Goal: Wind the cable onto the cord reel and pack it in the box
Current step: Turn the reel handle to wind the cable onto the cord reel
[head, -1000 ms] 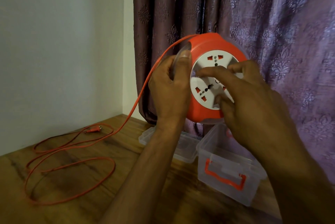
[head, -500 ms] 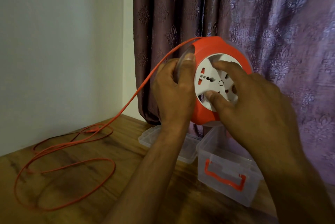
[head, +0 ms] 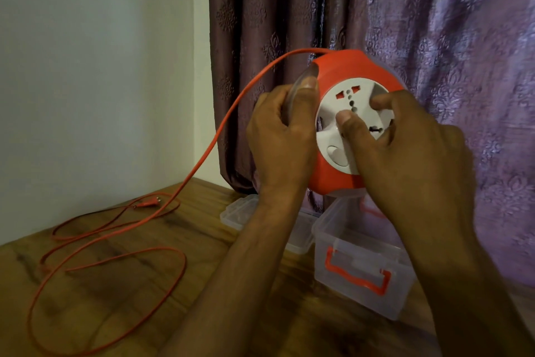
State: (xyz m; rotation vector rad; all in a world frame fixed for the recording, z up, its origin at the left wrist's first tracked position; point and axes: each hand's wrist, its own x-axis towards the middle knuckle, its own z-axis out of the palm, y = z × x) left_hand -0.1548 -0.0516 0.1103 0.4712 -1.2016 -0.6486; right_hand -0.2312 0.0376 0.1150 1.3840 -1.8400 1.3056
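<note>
I hold a round orange cord reel [head: 344, 67] with a white socket hub [head: 333, 136] up in front of the curtain. My left hand [head: 282, 139] grips the reel's clear handle at its left edge. My right hand [head: 405, 151] has its thumb and fingers curled on the white hub. The orange cable [head: 220, 131] leaves the reel's top and drops left to the wooden table [head: 202, 220], where it lies in loose loops [head: 115, 258]. Its plug [head: 150, 202] lies near the wall. A clear plastic box [head: 347, 243] with an orange handle stands open under the reel.
The box's clear lid [head: 246, 212] lies flat on the table just left of the box, partly hidden by my left forearm. A white wall borders the table on the left. A purple patterned curtain [head: 434, 38] hangs behind the reel.
The white hub has turned under my right hand's fingers, and the sockets face a new way. The cable loops on the table have shifted and drawn towards the reel.
</note>
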